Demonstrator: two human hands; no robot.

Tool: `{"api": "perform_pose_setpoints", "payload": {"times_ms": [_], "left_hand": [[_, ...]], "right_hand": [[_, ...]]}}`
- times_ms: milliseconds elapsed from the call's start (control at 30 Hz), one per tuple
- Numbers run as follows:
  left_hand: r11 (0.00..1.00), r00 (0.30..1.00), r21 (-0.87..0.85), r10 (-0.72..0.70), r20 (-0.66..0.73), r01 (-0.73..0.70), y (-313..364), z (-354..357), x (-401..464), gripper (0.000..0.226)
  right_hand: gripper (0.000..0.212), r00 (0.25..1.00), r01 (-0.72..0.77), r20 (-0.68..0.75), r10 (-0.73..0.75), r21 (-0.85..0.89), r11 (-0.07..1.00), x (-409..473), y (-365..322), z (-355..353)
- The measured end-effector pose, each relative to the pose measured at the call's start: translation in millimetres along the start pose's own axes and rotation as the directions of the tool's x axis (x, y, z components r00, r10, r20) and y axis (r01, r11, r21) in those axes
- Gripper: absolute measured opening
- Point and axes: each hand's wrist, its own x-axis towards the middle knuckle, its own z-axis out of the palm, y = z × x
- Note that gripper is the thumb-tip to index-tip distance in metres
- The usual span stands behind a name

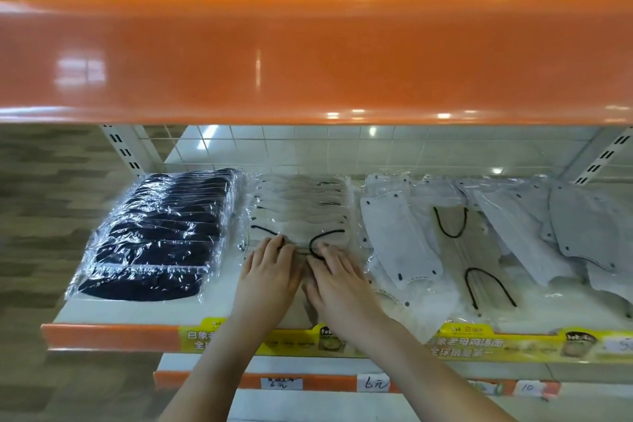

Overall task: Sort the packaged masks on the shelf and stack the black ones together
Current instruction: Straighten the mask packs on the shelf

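Note:
A row of black masks in clear wrappers lies overlapped at the shelf's left. Beside it runs a row of beige masks with black ear loops. My left hand and my right hand lie side by side, palms down, on the nearest beige packet, fingers fairly straight and pressing on it. Loose white and grey masks in wrappers lie scattered over the right half of the shelf, some with black loops.
The white shelf has an orange front lip with a yellow promotional strip. A broad orange shelf edge hangs overhead, close to the camera. Price tags sit on the shelf below. White tiles back the shelf.

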Motion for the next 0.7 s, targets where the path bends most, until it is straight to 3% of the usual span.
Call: {"api": "perform_pose_setpoints", "payload": {"times_ms": [200,400,533,700], "left_hand": [[0.995,0.998,-0.078,-0.060,-0.010,0.059,9.9,-0.2,1.6,0.044],[0.930,0.971,-0.365,-0.057,-0.231,-0.032,54.2,-7.7,8.6,0.035],[0.932,0.975,-0.356,-0.012,-0.220,-0.068,97.1,-8.4,10.4,0.033],[0.914,0.976,-0.375,0.084,-0.203,-0.157,144.3,8.5,16.2,0.031]], "right_hand": [[0.041,0.999,0.001,0.039,-0.006,0.129,0.992,-3.5,-1.9,-27.9],[0.034,0.995,0.003,-0.102,0.016,0.188,0.982,-24.3,18.6,-59.5],[0.048,0.980,-0.072,-0.178,0.090,0.103,0.992,-39.2,60.1,-64.6],[0.030,0.928,-0.243,-0.285,0.240,0.025,0.970,-63.1,119.7,-67.6]]}}
